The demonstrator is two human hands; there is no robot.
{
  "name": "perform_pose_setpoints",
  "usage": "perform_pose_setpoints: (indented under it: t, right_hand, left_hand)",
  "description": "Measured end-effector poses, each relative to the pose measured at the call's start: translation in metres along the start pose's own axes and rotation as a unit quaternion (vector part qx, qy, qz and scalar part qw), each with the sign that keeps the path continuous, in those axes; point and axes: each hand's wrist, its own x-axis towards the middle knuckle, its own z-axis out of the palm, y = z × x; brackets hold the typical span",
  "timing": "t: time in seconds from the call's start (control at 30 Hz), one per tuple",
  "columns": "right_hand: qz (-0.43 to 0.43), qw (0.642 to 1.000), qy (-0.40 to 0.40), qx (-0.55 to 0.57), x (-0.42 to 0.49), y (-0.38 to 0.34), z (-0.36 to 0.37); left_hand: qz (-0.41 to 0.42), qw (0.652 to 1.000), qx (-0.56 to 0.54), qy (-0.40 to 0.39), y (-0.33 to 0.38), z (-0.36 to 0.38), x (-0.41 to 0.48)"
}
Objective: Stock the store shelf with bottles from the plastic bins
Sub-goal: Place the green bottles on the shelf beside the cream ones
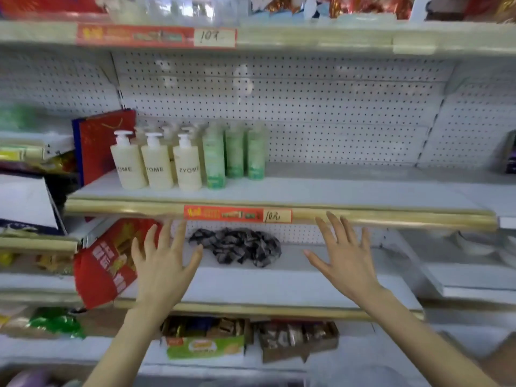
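On the middle shelf (349,191) stand several cream pump bottles (156,166) marked ZYOME at the left, with three green bottles (234,155) right beside them. The rest of that shelf to the right is bare. My left hand (163,263) and my right hand (346,261) are both raised in front of the shelf below, fingers spread, holding nothing. Their fingertips reach up to the gold front rail (391,217) of the middle shelf. No plastic bin shows.
A red gift bag (97,146) leans behind the cream bottles. A dark wrapped bundle (237,247) lies on the lower shelf, next to a red packet (103,263). Boxes of snacks (206,342) sit on the shelf beneath. A red price tag (237,214) hangs on the rail.
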Motion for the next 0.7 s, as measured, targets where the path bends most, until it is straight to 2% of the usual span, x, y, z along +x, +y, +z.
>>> perform_pose_setpoints:
  t: [0.33,0.7]
  right_hand:
    - [0.018,0.994,-0.105,0.011,-0.096,0.021,0.026]
    - [0.026,0.967,-0.249,0.042,-0.142,0.067,0.113]
  left_hand:
    - [0.015,0.996,-0.009,-0.086,0.018,0.023,-0.085]
    - [0.015,0.982,-0.056,-0.182,0.083,0.097,-0.141]
